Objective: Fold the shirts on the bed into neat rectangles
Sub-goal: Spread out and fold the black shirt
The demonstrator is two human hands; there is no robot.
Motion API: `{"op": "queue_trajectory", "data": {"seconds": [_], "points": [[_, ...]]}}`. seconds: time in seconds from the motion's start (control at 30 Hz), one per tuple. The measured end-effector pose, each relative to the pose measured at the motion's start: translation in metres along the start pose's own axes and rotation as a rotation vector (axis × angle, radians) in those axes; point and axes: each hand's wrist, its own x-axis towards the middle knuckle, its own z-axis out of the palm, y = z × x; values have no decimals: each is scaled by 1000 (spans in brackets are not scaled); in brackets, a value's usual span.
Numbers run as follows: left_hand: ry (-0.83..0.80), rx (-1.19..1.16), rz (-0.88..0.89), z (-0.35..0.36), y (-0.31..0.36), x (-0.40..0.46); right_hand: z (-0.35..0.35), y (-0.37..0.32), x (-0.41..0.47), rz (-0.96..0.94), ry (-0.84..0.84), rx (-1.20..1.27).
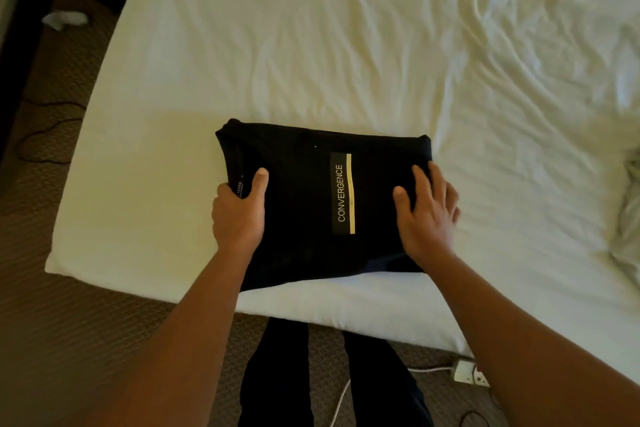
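**Folded black shirt held at both sides near the bed's lower edge**

At the bottom centre of the frame, dark trouser legs point(277, 374) stand on brown patterned carpet point(69, 322), with a white power adapter and cable point(469, 372) at lower right.

Just above, the black folded shirt with a "CONVERGENCE" label and gold stripe point(311, 204) lies as a rough rectangle on the white mattress sheet point(311, 45), close to the bed's near edge and toward its lower-left corner.

The left hand point(239, 211) grips the shirt's left edge, thumb on top, fingers hidden beneath the cloth. The right hand point(427, 211) rests flat on the right edge, fingers spread.

Beyond the shirt, wide open sheet fills the centre; it is heavily wrinkled at upper right.

A pale crumpled item point(64, 19) on the floor at upper left is too blurred to identify.
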Motion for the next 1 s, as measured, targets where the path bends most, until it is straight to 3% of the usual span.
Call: {"op": "queue_trajectory", "data": {"seconds": [0.13,0.27,0.47,0.63,0.8,1.0], "points": [[-195,-132,-51,-10,3,1,-3,15,-3,372,-89,517],[-410,-176,-27,-14,10,3,-15,7,0,536,-226,695],[-514,-247,-53,-36,18,3,-45,-16,-9,399,-172,599],[-554,-299,-71,-78,45,-32,-88,-39,-29,323,-221,601],[-483,-393,-37,-126,69,-104,-156,-69,-56,207,-233,626],[-272,-558,-5,-177,80,-191,-239,-109,-89,28,-321,616]]}}
